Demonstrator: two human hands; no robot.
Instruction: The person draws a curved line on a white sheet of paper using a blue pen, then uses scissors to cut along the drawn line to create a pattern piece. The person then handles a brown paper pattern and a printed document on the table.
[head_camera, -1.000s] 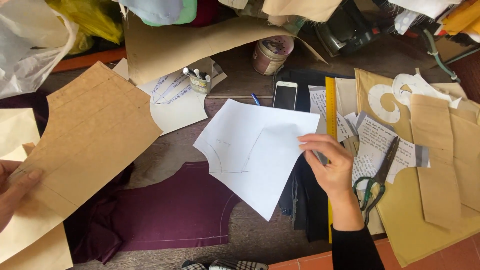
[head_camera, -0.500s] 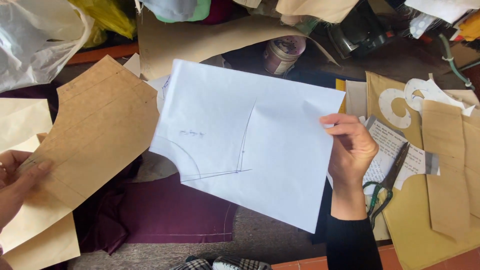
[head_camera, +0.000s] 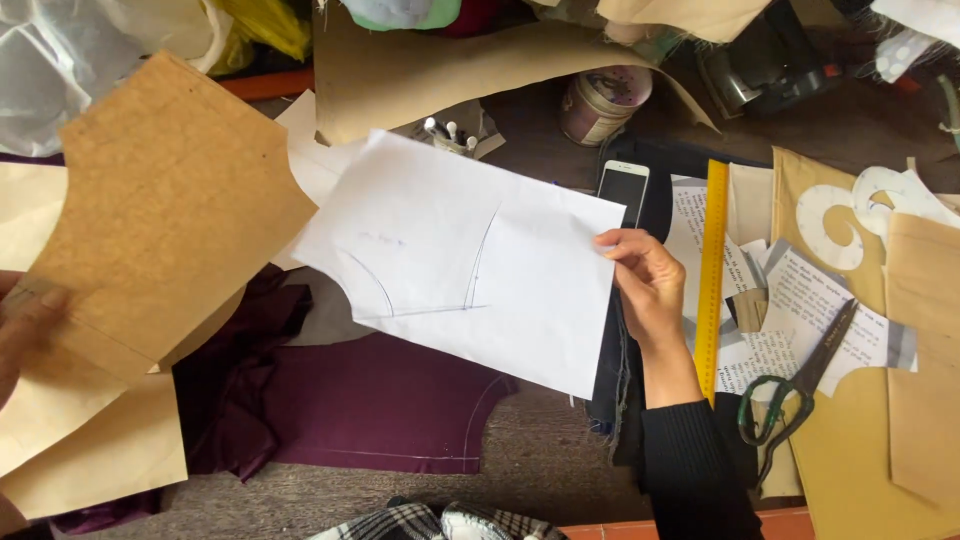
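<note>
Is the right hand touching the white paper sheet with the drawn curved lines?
Touching. The head view shows the right hand pinching the right edge of the white paper sheet, thumb on top, holding it up above the purple fabric.

Dark wooden table (head_camera: 545, 455), cluttered. Purple cloth (head_camera: 385, 405), yellow ruler (head_camera: 712, 270), scissors (head_camera: 800, 385), phone (head_camera: 623, 190), tin (head_camera: 600, 100) and printed sheets (head_camera: 815, 300) lie on it. Brown paper pieces (head_camera: 930, 370) cover the right side.

Tailoring workshop, paper patterns (head_camera: 160, 210), scissors (head_camera: 795, 385), purple fabric (head_camera: 380, 400)
</note>
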